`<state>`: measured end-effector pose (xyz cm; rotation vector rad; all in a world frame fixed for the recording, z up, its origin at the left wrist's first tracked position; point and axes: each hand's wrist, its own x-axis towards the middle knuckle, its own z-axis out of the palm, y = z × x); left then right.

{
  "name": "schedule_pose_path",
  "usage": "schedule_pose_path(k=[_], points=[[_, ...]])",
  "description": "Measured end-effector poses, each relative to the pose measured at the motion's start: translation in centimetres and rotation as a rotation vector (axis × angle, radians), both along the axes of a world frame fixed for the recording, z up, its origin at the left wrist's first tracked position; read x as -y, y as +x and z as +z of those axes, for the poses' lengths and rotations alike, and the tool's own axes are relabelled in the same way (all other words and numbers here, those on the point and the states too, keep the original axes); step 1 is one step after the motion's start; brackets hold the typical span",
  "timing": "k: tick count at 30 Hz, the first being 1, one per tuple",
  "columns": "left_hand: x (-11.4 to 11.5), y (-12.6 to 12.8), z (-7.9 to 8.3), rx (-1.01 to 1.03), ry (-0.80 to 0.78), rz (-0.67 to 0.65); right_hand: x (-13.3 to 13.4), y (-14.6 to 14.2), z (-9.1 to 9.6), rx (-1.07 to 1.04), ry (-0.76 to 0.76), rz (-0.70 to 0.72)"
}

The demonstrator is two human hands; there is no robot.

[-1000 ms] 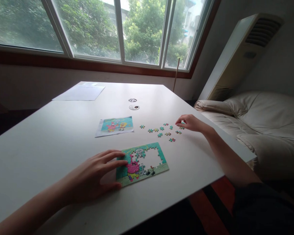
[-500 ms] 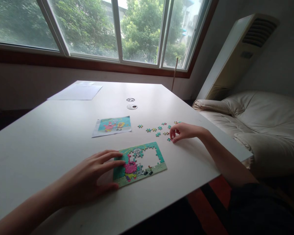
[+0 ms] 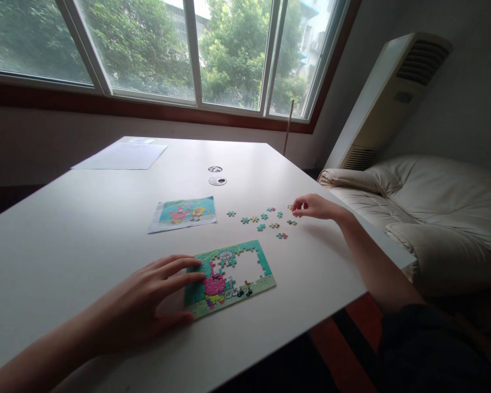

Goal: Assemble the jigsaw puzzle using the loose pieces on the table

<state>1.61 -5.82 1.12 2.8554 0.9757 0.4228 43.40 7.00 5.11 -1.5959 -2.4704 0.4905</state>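
Note:
A partly filled jigsaw puzzle [image 3: 196, 295] in a green frame lies near the table's front, with a bare gap at its upper right. My left hand [image 3: 155, 289] rests at its left edge, fingers spread, two fingertips on the board and the thumb at its lower left corner. To the upper right, my right hand [image 3: 315, 207] is low over the table with fingers curled into a pinch. Its fingertips are beside a small puzzle piece [image 3: 289, 207]; what they hold, if anything, is hidden. Several loose pieces lie to its left, including a red and teal puzzle piece [image 3: 282, 236].
A picture sheet [image 3: 184, 213] with the cartoon scene lies behind the puzzle. Two round discs [image 3: 217, 181] are farther back on the white table [image 3: 106, 213]. Sheets of paper [image 3: 120, 156] lie at the far left. A cream sofa [image 3: 442, 202] stands right of the table.
My right hand has moved away from the nearer red and teal piece, up and right to the farther pieces. The left hand stays on the puzzle. The view has shifted slightly.

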Motion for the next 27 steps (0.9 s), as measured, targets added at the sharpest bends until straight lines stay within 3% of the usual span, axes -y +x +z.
schedule_pose_path(k=[6, 15, 22, 27], points=[[0.0, -0.2, 0.2, -0.011, 0.017, -0.012, -1.7, 1.6, -1.3, 0.041, 0.160, -0.112], [0.3, 0.4, 0.0, 0.072, 0.003, 0.041, -2.4, -4.4, -4.0, -0.029, 0.264, -0.039], [0.0, 0.3, 0.2, 0.056, -0.036, 0.014, -2.7, -4.9, -3.8, -0.067, 0.234, -0.035], [-0.4, 0.4, 0.3, 0.150, -0.079, 0.058, -1.3, -5.9, -2.9, -0.143, 0.232, -0.012]])
